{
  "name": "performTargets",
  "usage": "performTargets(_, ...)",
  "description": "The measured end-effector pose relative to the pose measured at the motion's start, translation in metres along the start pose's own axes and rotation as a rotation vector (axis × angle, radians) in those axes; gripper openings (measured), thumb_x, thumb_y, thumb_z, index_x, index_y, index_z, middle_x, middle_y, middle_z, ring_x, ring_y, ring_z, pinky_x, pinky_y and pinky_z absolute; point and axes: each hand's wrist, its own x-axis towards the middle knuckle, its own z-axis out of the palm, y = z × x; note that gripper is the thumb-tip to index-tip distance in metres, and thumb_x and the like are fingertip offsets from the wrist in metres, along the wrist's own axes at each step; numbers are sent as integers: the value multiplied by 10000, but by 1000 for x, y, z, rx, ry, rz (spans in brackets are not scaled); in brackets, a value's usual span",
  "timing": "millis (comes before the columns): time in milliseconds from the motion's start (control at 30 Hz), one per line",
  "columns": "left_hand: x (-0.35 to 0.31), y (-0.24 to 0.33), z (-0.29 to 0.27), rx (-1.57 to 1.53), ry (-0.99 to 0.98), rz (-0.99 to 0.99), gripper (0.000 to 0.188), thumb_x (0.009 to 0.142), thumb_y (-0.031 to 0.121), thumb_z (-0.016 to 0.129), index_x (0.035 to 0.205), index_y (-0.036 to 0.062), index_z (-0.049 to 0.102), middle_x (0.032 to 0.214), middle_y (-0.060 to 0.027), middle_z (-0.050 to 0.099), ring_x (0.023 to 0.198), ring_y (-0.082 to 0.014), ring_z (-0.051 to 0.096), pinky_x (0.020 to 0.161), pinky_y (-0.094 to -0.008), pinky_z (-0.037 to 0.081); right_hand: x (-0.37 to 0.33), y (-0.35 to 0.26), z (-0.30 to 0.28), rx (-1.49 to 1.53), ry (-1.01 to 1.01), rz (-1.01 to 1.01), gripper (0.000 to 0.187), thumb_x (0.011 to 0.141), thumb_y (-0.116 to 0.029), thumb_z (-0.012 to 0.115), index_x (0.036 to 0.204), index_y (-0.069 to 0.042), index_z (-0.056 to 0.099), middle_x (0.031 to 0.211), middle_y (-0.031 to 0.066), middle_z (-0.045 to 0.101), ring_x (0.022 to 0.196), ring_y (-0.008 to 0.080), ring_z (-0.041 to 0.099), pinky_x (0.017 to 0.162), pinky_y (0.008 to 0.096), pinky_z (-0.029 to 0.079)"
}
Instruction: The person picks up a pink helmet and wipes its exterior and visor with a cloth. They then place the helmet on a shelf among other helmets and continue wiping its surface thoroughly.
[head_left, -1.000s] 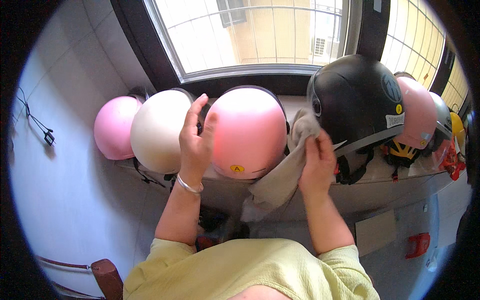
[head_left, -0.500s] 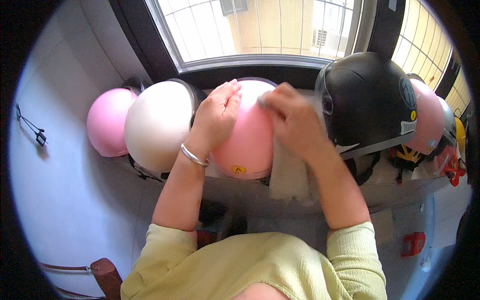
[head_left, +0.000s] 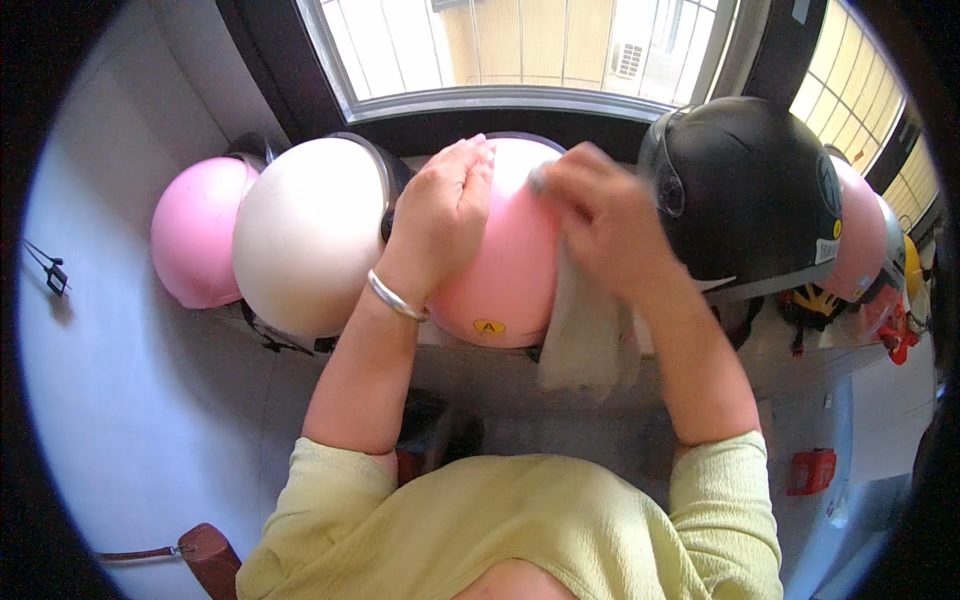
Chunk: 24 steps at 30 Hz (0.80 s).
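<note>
Between my forearms sits a glossy pink helmet (head_left: 510, 270) with a small round yellow sticker low on its front. My left hand (head_left: 440, 205) lies along the helmet's upper left side, fingers stretched out and resting on the shell. On the opposite side my right hand (head_left: 610, 220), a little blurred, is closed around a pale cloth (head_left: 580, 340). A bit of that cloth pokes out at the fingertips against the helmet's upper right. The rest hangs down over the ledge edge.
Left of the pink helmet stand a white helmet (head_left: 310, 240) and another pink helmet (head_left: 200, 230). To the right are a large black helmet (head_left: 745, 190) and several more helmets along the ledge. A barred window (head_left: 520, 50) rises behind. A brown bag (head_left: 208, 560) is at lower left.
The whole view has shifted slightly, so the helmets' places in the picture differ a little. My right hand remains at the pink helmet's upper right with the cloth; my left hand stays on the shell.
</note>
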Motion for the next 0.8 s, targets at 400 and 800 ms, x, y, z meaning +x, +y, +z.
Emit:
performTargets(400,0,-9,5,-122,72,-30,710,1051,505,238,1057,-54,676,1094,-272,665,1077,-413,625,922,-418,487,20,-23,4,-122,-150,-219,150,840,-40,623,979,-74,667,936,81,614,798,286,660,691,360,543)
performTargets(800,0,2,-4,-110,-1,-143,691,1053,488,285,1134,-99,640,1160,-266,657,1155,-357,616,1007,-363,444,31,-16,4,-242,-180,-216,112,806,-120,600,881,-114,682,899,81,612,822,315,654,690,409,545)
